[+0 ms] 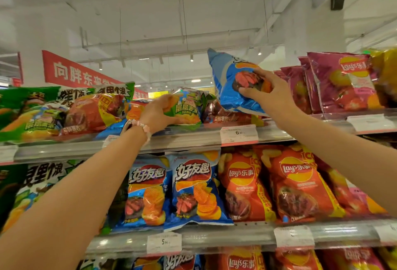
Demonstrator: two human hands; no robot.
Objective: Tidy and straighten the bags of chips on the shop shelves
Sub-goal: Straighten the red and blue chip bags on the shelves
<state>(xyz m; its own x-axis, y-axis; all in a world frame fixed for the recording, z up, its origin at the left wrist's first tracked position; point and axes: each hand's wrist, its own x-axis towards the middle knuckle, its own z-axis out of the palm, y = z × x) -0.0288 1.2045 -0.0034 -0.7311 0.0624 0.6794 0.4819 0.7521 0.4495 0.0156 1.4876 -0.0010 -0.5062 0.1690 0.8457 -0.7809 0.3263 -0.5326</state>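
On the top shelf [193, 138] my right hand [269, 93] grips a blue chip bag [227, 85], held upright and tilted above the shelf. My left hand [158, 113] grips a green and orange chip bag [187, 108] that lies flat on the same shelf, just left of the blue bag. A dark red bag [225, 115] lies under and behind the blue one. Left of my left hand lie a red bag [92, 113] and green bags [32, 119], slumped over one another.
Magenta Lay's bags [341, 85] stand at the top right. The shelf below holds upright blue bags [193, 188] and red Lay's bags [294, 183]. Price tags [238, 133] line the shelf rails. A red banner [75, 72] hangs behind at the left.
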